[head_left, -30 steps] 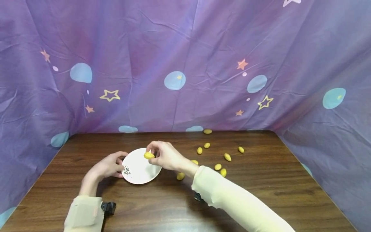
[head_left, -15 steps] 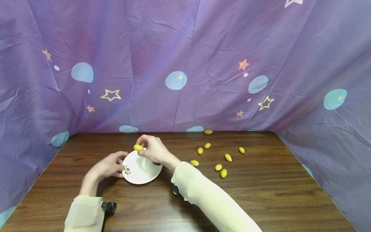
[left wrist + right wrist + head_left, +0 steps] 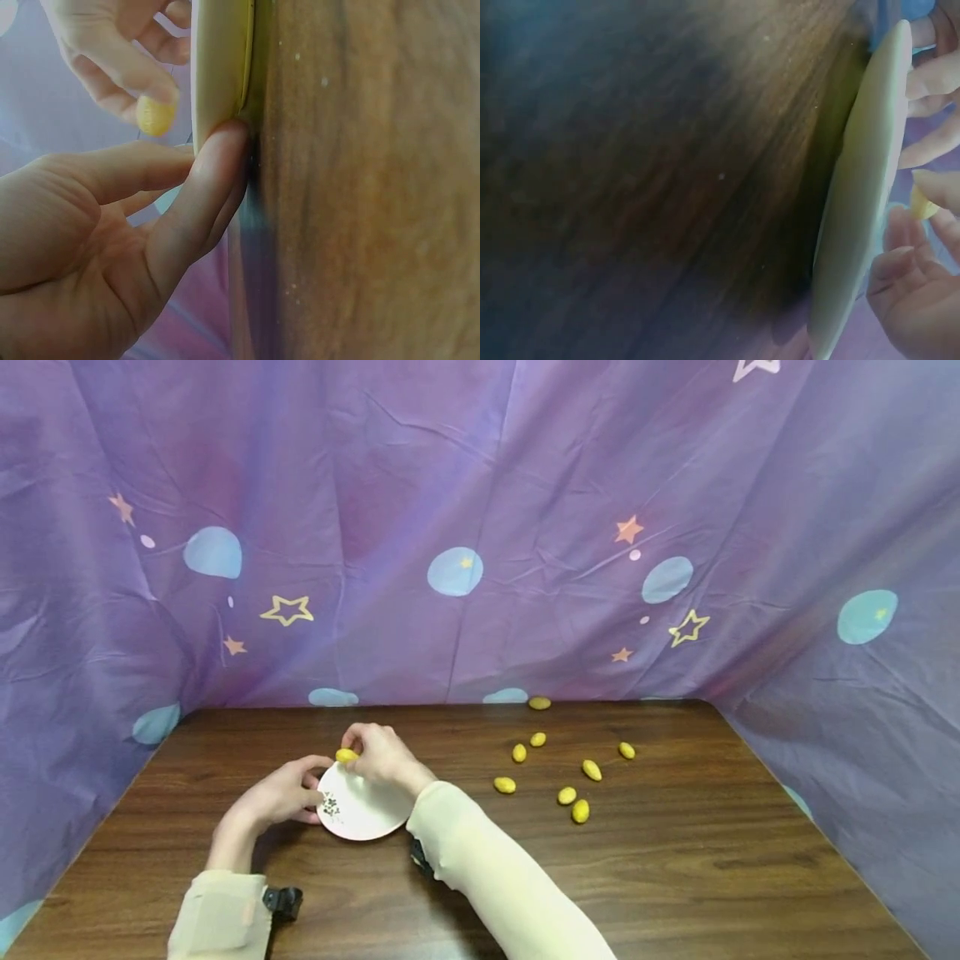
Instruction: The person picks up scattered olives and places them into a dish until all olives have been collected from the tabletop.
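A white plate (image 3: pixel 363 810) with a dark printed pattern at its left side lies at left centre of the table. My left hand (image 3: pixel 281 792) holds its left rim; in the left wrist view, one fingertip (image 3: pixel 225 146) is at the underside and another finger is at the upper edge. My right hand (image 3: pixel 382 756) pinches a small yellow oval fruit (image 3: pixel 346 756) like a tiny lemon, over the plate's far-left rim. This fruit (image 3: pixel 156 115) shows below the right fingertips in the left wrist view. The right hand and sleeve hide part of the plate.
Several more yellow fruits (image 3: pixel 592 770) are scattered right of the plate, one (image 3: pixel 539 703) at the table's back edge. The brown wooden table (image 3: pixel 712 860) ends at a purple curtain (image 3: pixel 480 643) with stars and balloons.
My right hand has moved left across the plate with the fruit, rising a little, then coming down near the far-left rim. A fruit near the plate's right is now hidden. My left hand stays put.
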